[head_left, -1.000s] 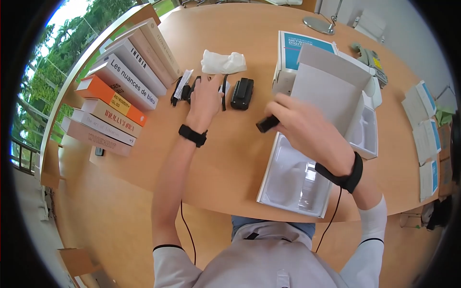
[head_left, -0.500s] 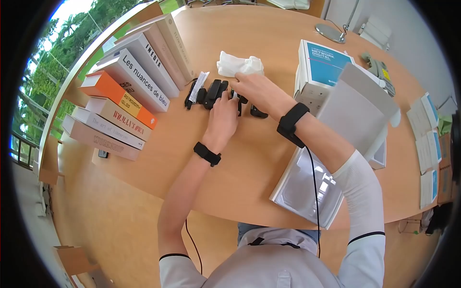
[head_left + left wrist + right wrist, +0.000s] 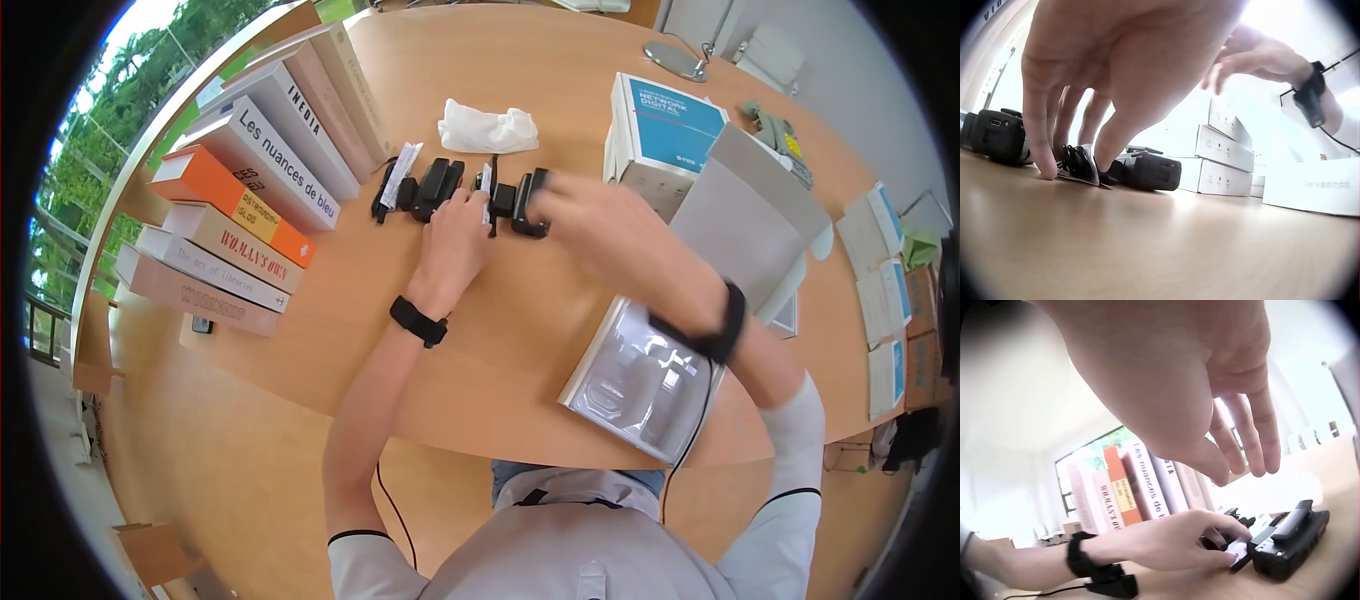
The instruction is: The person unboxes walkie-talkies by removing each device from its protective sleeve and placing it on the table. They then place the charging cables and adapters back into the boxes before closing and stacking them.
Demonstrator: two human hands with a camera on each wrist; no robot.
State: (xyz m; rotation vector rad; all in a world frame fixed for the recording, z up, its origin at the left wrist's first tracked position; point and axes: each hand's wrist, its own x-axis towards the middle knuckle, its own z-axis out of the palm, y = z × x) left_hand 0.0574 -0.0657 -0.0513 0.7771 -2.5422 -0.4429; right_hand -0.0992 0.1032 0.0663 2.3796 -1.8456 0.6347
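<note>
My left hand [image 3: 455, 250] rests on the table and pinches a coiled black cable [image 3: 1075, 159] with a white strip, its fingertips on both sides. To its left is a black handheld device [image 3: 437, 188], with a small black block [image 3: 406, 194] beside it. Right of the cable, another small black block [image 3: 505, 198] lies against a second black device [image 3: 530, 212]. My right hand [image 3: 630, 245] is raised right of this device, blurred in the head view; the right wrist view shows its fingers [image 3: 1247, 437] extended, holding nothing.
Books [image 3: 270, 170] line the left side. A white crumpled bag [image 3: 487, 128] lies behind the devices. An open white box with a clear tray [image 3: 645, 380] is at the front right, near stacked boxes [image 3: 670, 125] and a lamp base [image 3: 675, 60].
My right hand carried a small black block left to the devices, released it there, and has drawn back right. My left hand stays at the cable; the open box's lid has shifted.
</note>
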